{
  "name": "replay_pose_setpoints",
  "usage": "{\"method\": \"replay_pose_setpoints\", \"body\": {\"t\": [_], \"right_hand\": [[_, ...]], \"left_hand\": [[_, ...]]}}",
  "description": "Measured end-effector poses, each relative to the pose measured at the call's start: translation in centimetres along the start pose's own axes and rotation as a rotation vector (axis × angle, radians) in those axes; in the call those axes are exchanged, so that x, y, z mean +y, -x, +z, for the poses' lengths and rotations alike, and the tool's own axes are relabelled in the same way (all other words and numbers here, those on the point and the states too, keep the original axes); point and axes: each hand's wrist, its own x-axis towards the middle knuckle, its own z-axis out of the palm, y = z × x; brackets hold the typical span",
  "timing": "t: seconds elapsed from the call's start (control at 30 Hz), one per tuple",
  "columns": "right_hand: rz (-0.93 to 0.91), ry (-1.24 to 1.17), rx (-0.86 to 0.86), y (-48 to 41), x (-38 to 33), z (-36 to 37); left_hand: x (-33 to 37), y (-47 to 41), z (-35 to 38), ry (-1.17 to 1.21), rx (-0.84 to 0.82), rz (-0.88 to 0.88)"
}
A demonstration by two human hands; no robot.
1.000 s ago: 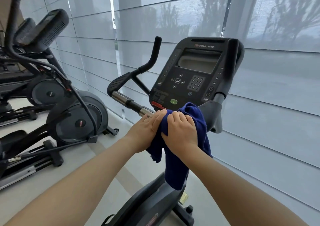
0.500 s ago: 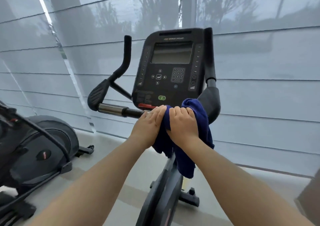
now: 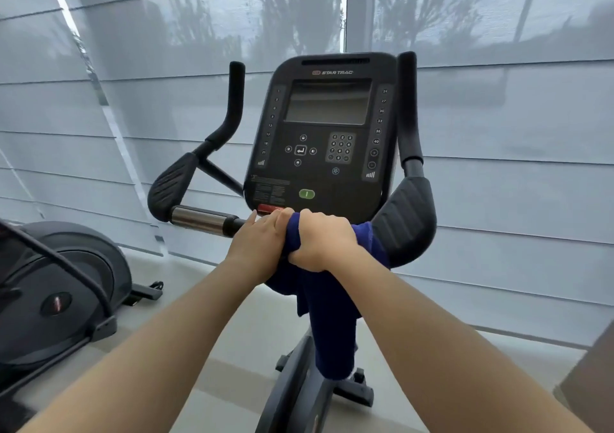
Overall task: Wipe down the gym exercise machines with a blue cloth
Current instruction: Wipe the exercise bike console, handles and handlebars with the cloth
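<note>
A black exercise bike stands in front of me, its console [image 3: 324,133] facing me with a dark screen and keypad. A dark blue cloth [image 3: 327,316] is draped over the handlebar just below the console and hangs down over the bike's post. My right hand [image 3: 324,241] grips the cloth on the bar. My left hand [image 3: 260,241] is pressed against the cloth's left side, fingers wrapped over the bar beside the chrome section [image 3: 196,219]. The bar under both hands is hidden.
Padded elbow rests [image 3: 407,214] and upright grips [image 3: 407,106] flank the console. An elliptical machine [image 3: 63,296] stands at the lower left on the pale floor. Large windows with translucent blinds [image 3: 515,166] run behind the bike. A brown object edge [image 3: 594,382] shows at lower right.
The view has swung right and closer to the bike, so the console is now centred and the left machines have mostly left the frame. Both hands stay on the cloth at the bar.
</note>
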Motion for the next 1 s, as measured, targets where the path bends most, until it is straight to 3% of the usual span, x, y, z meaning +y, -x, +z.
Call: {"method": "replay_pose_setpoints", "body": {"t": [0.1, 0.2, 0.37, 0.6, 0.8, 0.9, 1.0], "right_hand": [[-0.010, 0.107, 0.253, 1.2, -0.5, 2.2], [0.099, 0.361, 0.492, 2.1, -1.5, 4.3], [0.237, 0.286, 0.653, 1.8, -3.4, 5.9], [0.297, 0.300, 0.486, -3.8, -10.2, 6.8], [0.240, 0.373, 0.645, -4.9, -10.2, 7.2], [0.215, 0.384, 0.636, -4.9, -9.8, 7.4], [0.178, 0.338, 0.513, -4.4, -9.8, 6.8]], "left_hand": [[0.2, 0.5, 0.3, 0.078, 0.049, -0.002], [-0.1, 1.3, 0.8, 0.112, 0.095, 0.049], [-2.4, 1.4, 1.1, 0.016, 0.059, 0.187], [-11.0, 0.8, 1.9, -0.166, 0.030, 0.264], [-13.0, 0.0, 2.9, 0.056, 0.111, 0.337], [-12.6, -0.2, 3.6, 0.094, 0.136, 0.334], [-12.3, 0.0, 3.6, 0.104, 0.146, 0.323]]}}
